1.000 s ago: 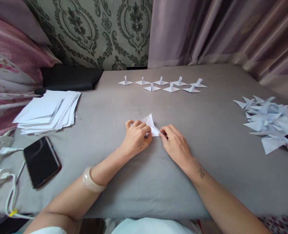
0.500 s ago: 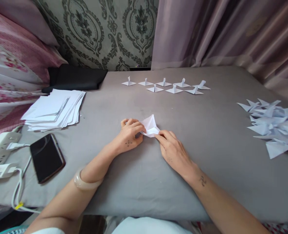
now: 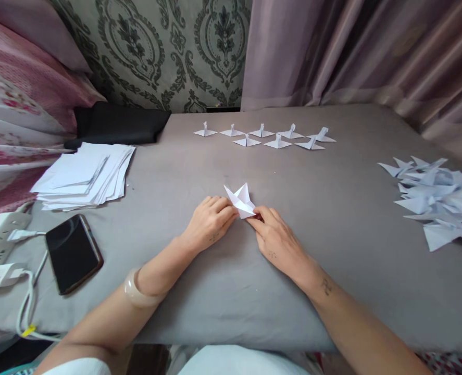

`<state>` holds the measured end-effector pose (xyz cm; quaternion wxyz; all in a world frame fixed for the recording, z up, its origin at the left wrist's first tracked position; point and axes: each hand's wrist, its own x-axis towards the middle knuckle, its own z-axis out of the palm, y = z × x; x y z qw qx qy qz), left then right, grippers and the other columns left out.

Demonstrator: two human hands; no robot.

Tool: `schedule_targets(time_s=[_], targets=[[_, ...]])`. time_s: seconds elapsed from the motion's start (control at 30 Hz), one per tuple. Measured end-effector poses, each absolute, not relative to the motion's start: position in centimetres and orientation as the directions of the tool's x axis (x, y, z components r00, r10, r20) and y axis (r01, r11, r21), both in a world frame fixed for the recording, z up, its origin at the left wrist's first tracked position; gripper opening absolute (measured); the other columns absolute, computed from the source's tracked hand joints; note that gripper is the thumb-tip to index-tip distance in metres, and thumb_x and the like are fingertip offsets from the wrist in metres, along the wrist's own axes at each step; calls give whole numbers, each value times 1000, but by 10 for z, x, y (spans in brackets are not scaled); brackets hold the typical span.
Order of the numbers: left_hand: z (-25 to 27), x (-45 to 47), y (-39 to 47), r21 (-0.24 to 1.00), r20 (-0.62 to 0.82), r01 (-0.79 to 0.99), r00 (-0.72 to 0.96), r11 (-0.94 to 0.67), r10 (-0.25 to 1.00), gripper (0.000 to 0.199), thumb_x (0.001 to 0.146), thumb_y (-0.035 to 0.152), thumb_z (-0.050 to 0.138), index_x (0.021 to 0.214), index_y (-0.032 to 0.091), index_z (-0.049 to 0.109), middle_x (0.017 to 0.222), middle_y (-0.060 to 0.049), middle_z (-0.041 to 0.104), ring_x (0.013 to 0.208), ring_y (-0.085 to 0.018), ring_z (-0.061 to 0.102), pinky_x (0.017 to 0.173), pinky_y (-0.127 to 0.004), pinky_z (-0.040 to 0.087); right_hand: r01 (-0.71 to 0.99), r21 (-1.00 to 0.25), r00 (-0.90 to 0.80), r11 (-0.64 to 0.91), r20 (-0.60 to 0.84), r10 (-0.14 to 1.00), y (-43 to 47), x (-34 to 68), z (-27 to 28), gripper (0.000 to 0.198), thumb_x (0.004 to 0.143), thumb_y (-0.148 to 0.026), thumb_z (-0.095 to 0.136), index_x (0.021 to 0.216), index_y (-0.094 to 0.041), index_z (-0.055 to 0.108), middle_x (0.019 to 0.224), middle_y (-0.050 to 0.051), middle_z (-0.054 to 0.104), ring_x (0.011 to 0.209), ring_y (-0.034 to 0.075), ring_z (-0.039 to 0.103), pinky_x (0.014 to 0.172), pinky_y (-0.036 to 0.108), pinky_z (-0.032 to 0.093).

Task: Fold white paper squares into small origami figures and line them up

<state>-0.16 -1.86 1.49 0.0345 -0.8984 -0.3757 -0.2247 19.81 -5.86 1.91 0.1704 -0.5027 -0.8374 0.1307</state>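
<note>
A small folded white paper [image 3: 243, 202] with two raised points is held between my hands over the middle of the grey-covered table [image 3: 231, 291]. My left hand [image 3: 212, 221] pinches its lower left edge, fingers curled. On the other side, my right hand [image 3: 277, 237] grips the right corner between thumb and forefinger. Beyond my hands, several folded paper cranes [image 3: 278, 141] stand in two rows near the far edge. At the right lies a heap of folded white paper pieces [image 3: 437, 190].
On the left are a stack of white paper sheets [image 3: 84, 174], a dark phone [image 3: 73, 254] and a white power strip [image 3: 4, 237] with cables. Behind the sheets lies a black folded item [image 3: 121, 124]. Curtains [image 3: 293, 52] and a patterned wall [image 3: 176, 47] border the table's far side.
The left point of the folded paper now stands up and out, where my left fingers covered it before. My left hand has turned and drawn down to the lower edge; my right stays put.
</note>
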Motion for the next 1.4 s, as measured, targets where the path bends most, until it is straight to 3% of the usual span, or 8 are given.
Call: schedule_targets(time_s=[0.27, 0.5, 0.7, 0.8, 0.97, 1.1, 1.27, 1.4], targets=[[13, 6, -26, 116, 358, 601, 717, -791, 598, 27, 96, 20, 39, 102, 16, 65, 97, -10, 68, 81, -17, 60, 68, -31, 43, 821, -353, -433, 449, 128, 892, -59, 204, 23, 36, 85, -5, 42, 107, -24, 64, 97, 8, 55, 87, 20, 50, 76, 32, 46], [17, 7, -29, 87, 291, 601, 748, -795, 597, 28, 97, 21, 39, 97, 14, 66, 86, -7, 65, 77, -17, 58, 66, -30, 43, 820, -380, -444, 429, 52, 895, -60, 226, 32, 38, 86, -7, 43, 110, -27, 65, 103, 5, 57, 92, 19, 52, 79, 32, 45], [21, 8, -32, 24, 266, 587, 777, -810, 571, 29, 98, 28, 39, 109, 15, 62, 88, -8, 63, 79, -18, 58, 66, -30, 44, 833, -386, -428, 396, 4, 904, -57, 241, 36, 41, 85, -8, 45, 111, -30, 67, 101, 5, 58, 90, 18, 55, 80, 32, 45], [22, 9, -33, 16, 259, 587, 780, -810, 570, 29, 98, 29, 39, 112, 15, 61, 89, -8, 63, 80, -18, 58, 67, -30, 45, 822, -451, -384, 347, 11, 923, -55, 239, 33, 39, 85, -11, 45, 111, -30, 68, 100, 4, 60, 91, 18, 57, 78, 32, 45], [20, 9, -33, 59, 264, 601, 761, -797, 593, 30, 97, 28, 39, 104, 13, 63, 88, -8, 64, 79, -18, 58, 69, -30, 48, 737, -667, -174, 108, -32, 984, -47, 228, 25, 22, 85, -23, 50, 93, -24, 71, 90, 2, 65, 81, 15, 60, 75, 29, 45], [19, 9, -32, 70, 262, 601, 759, -796, 596, 31, 98, 27, 38, 99, 13, 65, 87, -8, 64, 79, -18, 58, 71, -30, 50, 700, -714, -70, -11, -84, 994, -42, 221, 22, 18, 81, -35, 57, 80, -24, 71, 84, 1, 66, 72, 14, 58, 68, 28, 44], [21, 10, -33, 48, 265, 607, 758, -793, 596, 33, 98, 26, 36, 94, 13, 66, 84, -8, 65, 77, -18, 58, 69, -30, 50, 694, -720, -26, -20, -53, 998, -40, 216, 21, 22, 80, -41, 59, 71, -22, 67, 79, 0, 66, 62, 13, 54, 63, 28, 41], [21, 10, -33, 23, 273, 614, 755, -789, 596, 32, 98, 24, 37, 92, 13, 66, 83, -8, 65, 75, -18, 58, 65, -29, 49, 624, -781, -31, 7, -16, 999, -40, 212, 19, 17, 81, -37, 59, 77, -23, 67, 76, -1, 67, 63, 12, 55, 63, 26, 42]])
